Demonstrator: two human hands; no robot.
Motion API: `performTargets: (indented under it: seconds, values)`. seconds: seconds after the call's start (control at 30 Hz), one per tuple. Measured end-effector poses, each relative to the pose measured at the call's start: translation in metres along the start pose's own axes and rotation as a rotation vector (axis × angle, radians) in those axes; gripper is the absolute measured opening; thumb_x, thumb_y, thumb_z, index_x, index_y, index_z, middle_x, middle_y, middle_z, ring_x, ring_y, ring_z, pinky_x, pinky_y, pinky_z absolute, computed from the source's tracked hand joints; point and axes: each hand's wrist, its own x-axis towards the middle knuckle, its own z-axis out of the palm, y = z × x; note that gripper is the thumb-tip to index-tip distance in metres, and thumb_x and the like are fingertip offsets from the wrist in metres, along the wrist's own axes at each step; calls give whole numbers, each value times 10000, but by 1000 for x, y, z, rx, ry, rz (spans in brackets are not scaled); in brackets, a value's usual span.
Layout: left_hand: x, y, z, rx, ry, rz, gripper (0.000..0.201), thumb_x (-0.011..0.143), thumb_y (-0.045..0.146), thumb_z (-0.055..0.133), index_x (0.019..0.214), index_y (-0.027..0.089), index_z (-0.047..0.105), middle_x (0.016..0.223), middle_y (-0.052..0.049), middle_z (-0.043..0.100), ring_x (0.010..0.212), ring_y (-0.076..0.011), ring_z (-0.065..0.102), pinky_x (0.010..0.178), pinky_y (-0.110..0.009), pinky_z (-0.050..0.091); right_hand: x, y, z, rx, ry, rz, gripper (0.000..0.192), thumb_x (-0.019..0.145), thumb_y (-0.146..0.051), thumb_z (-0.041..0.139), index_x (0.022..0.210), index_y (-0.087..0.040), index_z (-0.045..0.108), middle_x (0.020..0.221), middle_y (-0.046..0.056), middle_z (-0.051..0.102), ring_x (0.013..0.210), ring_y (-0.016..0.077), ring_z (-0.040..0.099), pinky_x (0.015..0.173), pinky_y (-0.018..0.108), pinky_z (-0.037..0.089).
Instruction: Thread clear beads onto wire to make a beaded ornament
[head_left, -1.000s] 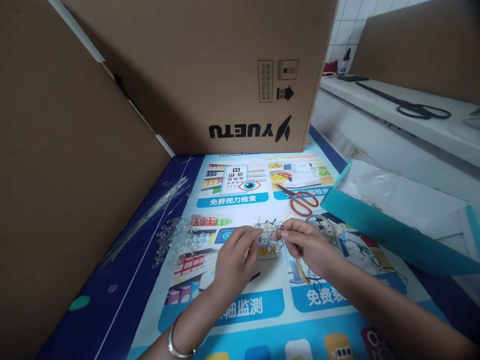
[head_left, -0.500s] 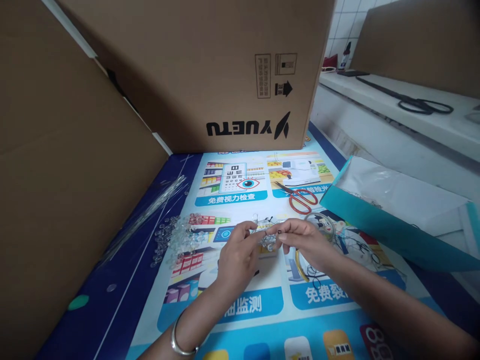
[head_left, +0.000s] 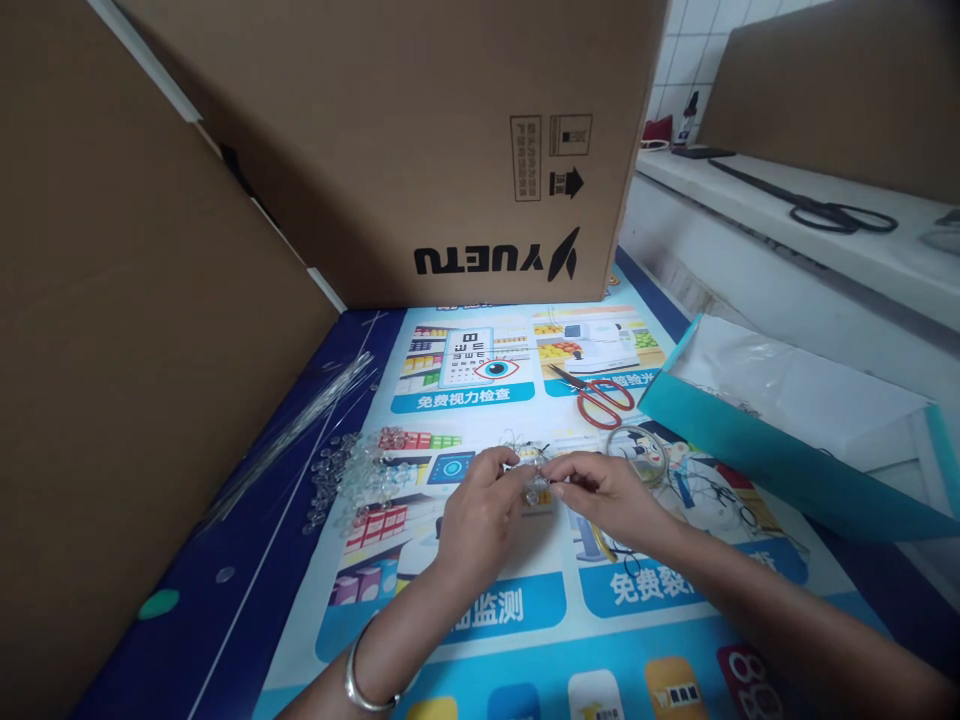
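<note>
In the middle of the head view my left hand [head_left: 481, 515] is closed, thumb and index finger pinched on a strand of clear beads [head_left: 532, 494]. Just right of it, my right hand [head_left: 611, 497] pinches a thin dark cord at the strand's end; the fingertips hide most of it. Loose cord ends [head_left: 517, 441] curl up beyond my fingers. A heap of loose clear beads [head_left: 349, 485] lies to the left of my left hand. Past my right hand rests a ring-shaped coil [head_left: 664, 462], with tangled dark cord [head_left: 724, 500] beside it.
Red-handled scissors [head_left: 604, 402] lie beyond my hands. A teal box [head_left: 787, 465] with clear plastic inside stands at right. A bundle of thin clear strips [head_left: 292, 435] lies at left. Cardboard walls [head_left: 360, 150] close off the back and left. Black scissors [head_left: 840, 213] rest on a ledge.
My left index finger has drawn back from its stretched position across toward my right hand. The right hand has shifted slightly left and down, its fingers still pinched.
</note>
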Motion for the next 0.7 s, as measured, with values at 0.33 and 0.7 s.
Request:
performTargets:
  seconds: [0.33, 0.7]
  values:
    - [1, 4, -1, 111, -86, -34, 377, 813, 111, 402, 1094, 288, 580, 1068, -60, 491, 843, -166, 506, 615, -236, 419, 6, -11, 5, 442, 16, 308, 147, 762, -312, 596, 783, -169, 570, 509, -60, 477, 436, 58, 400, 393, 176, 260]
    - [-1, 7, 5, 262, -80, 129, 317, 834, 135, 429, 1082, 265, 576, 1066, -68, 542, 901, -192, 503, 701, -297, 446, 2, -23, 11, 647, 55, 351, 169, 759, -316, 615, 728, -167, 542, 468, -50, 474, 423, 66, 395, 396, 189, 253]
